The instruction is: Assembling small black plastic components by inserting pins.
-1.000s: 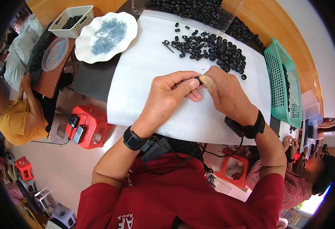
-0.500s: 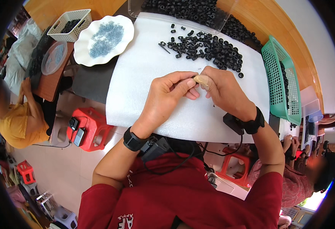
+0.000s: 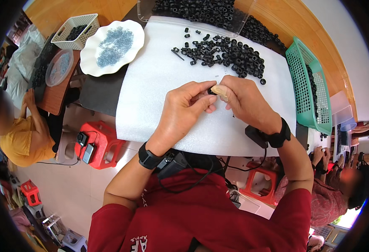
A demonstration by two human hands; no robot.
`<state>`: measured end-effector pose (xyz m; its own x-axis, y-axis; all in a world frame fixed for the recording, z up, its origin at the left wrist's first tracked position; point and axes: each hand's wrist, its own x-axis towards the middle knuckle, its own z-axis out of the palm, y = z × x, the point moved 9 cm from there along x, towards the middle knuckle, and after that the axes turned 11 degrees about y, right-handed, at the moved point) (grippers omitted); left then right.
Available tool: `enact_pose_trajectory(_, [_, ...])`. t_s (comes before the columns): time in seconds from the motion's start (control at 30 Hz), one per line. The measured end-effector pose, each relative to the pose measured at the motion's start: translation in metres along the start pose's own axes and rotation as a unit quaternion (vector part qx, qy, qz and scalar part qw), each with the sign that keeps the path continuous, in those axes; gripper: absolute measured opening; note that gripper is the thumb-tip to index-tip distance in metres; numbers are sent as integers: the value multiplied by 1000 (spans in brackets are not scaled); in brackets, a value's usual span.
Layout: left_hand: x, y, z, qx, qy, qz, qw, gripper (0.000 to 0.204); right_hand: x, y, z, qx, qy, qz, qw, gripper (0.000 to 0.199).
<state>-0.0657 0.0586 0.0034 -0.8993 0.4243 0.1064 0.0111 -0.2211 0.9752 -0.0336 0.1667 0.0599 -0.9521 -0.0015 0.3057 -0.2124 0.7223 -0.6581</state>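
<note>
My left hand point(image 3: 179, 110) is closed, pinching a small black plastic part point(image 3: 211, 90) between thumb and fingers above the white foam sheet point(image 3: 146, 101). Only a dark bit of that part shows. My right hand point(image 3: 251, 101) meets it there, its fingers curled and its thumb wearing a tan finger cot point(image 3: 221, 91) pressed close to the part. Whatever the right fingers grip is hidden. Beyond both hands lies a loose pile of black plastic pieces point(image 3: 224, 52), some cap-like and round, others small and knobbed.
A clear bin point(image 3: 230, 35) of black parts stands at the far edge. A white scalloped plate point(image 3: 89, 59) with tiny bluish clear pieces sits far left, near a white basket point(image 3: 60, 40). At right is a green basket point(image 3: 304, 111). Co-workers sit left and right; a red stool point(image 3: 102, 145) stands left.
More of the black part shows between my fingertips now. My hands stay together in nearly the same spot, while the whole view has shifted slightly.
</note>
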Motion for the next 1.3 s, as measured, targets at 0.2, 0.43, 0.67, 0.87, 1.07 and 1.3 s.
enact_pose_trajectory(0.2, [0, -1, 1, -8, -5, -22, 1000, 28, -1, 7, 3, 29, -30, 44, 998, 28])
enact_pose_trajectory(0.43, [-1, 0, 0, 9, 1, 14, 1000, 23, -5, 18, 13, 156, -131, 196, 959, 41])
enact_pose_trajectory(0.67, [-2, 3, 3, 19, -17, 1, 1000, 24, -8, 26, 15, 211, -158, 232, 936, 40])
enact_pose_trajectory(0.87, [-2, 22, -1, 36, 15, 117, 992, 24, -12, 26, 17, 229, -155, 270, 922, 46])
enact_pose_trajectory(1.07, [-3, 36, -3, 52, 7, 206, 977, 28, -18, 20, 25, 346, -167, 288, 877, 52])
enact_pose_trajectory(1.3, [-7, 40, 0, 59, -26, 204, 977, 26, -26, 23, 36, 465, -173, 294, 817, 48])
